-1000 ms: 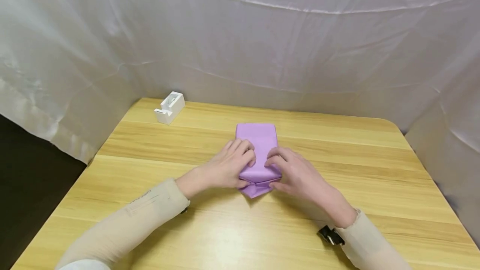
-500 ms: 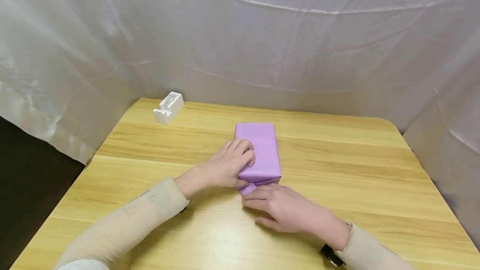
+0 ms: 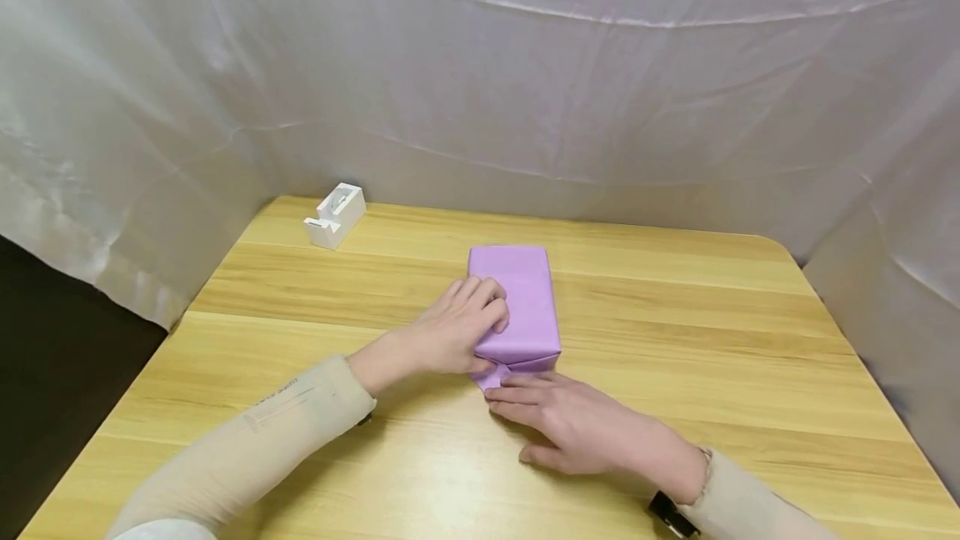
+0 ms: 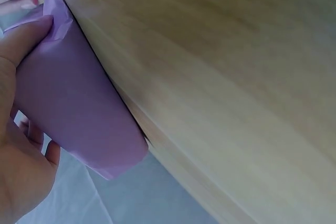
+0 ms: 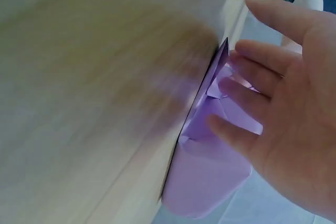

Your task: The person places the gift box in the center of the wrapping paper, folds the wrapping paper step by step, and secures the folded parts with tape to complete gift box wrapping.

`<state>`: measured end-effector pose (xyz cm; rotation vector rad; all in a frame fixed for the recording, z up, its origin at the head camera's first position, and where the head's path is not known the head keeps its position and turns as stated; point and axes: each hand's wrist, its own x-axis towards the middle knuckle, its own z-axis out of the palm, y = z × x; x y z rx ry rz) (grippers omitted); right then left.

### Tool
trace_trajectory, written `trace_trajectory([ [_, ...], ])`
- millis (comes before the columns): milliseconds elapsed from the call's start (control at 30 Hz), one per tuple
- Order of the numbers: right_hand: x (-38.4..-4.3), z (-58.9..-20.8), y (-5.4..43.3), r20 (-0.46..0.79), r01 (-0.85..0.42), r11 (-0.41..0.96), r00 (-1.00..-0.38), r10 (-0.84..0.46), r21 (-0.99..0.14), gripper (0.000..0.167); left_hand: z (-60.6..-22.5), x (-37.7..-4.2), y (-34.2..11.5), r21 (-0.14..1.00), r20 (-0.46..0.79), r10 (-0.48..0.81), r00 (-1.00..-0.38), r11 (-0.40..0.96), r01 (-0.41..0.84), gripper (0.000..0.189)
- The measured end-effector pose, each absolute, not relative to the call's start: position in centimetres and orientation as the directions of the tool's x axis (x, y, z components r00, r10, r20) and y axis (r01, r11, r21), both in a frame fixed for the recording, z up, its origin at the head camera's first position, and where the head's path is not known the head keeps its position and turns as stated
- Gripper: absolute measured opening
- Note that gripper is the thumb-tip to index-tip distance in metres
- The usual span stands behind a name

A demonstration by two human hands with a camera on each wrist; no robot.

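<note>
A box wrapped in purple paper (image 3: 528,298) lies lengthwise on the table in the head view. My left hand (image 3: 461,327) grips its left side, fingers bent over the top and thumb at the near end. In the left wrist view that thumb (image 4: 31,35) presses on folded paper at the box's corner. A paper flap (image 3: 492,378) sticks out toward me from the near end. My right hand (image 3: 577,423) lies in front of the box with fingers extended, fingertips on the flap. The right wrist view has these straight fingers (image 5: 252,72) beside the creased end folds (image 5: 218,106).
A white tape dispenser (image 3: 335,217) stands at the back left of the wooden table (image 3: 712,340). Pale grey cloth (image 3: 480,90) hangs behind the table and along both sides. A dark area (image 3: 60,390) shows beyond the left edge.
My right hand left the box's right side and came round to the near end, its fingers straightening onto the flap. My left hand kept its hold; the box stayed in place.
</note>
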<state>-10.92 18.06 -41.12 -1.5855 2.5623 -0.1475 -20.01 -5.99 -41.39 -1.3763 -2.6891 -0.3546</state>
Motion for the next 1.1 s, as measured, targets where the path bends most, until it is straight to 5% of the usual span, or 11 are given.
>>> trace_trajectory([
  [200,-10.5,-40.9,18.0,-0.197,-0.850,0.499,-0.467,-0.862,-0.169,0.079,-41.2,-20.0,-6.0,0.158,0.190,0.787,-0.587,0.566,0.809,0.057],
  [700,-11.4,-41.1,18.4,-0.186,-0.856,0.464,-0.429,-0.884,-0.229,0.084,-40.7,-20.1,-7.9,0.292,0.206,0.831,-0.517,0.452,0.843,0.056],
  [1100,-11.3,-41.8,19.3,-0.113,-0.893,0.382,-0.365,-0.924,-0.238,0.089,-40.8,-20.1,-8.0,0.334,0.184,0.814,-0.550,0.475,0.814,0.047],
])
